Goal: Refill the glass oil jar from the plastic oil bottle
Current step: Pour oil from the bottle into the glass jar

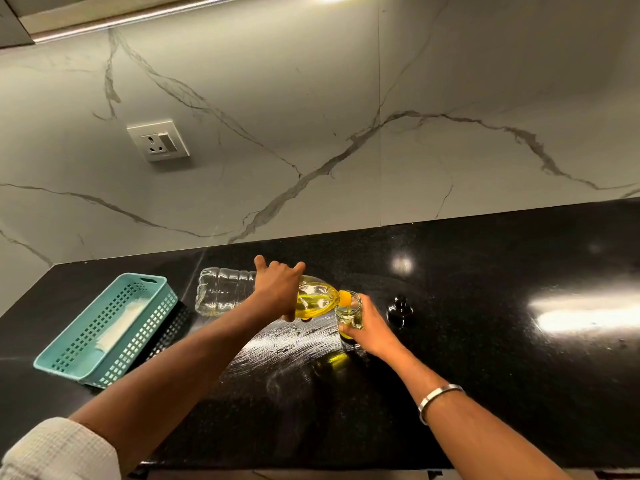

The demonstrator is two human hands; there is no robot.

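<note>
No words, brand names, numbers or signs can be read anywhere. The plastic oil bottle (242, 292) carries no label, the glass oil jar (349, 315) is bare, and the wall socket (158, 140) has a small mark under its switch that is too tiny to make out.
</note>
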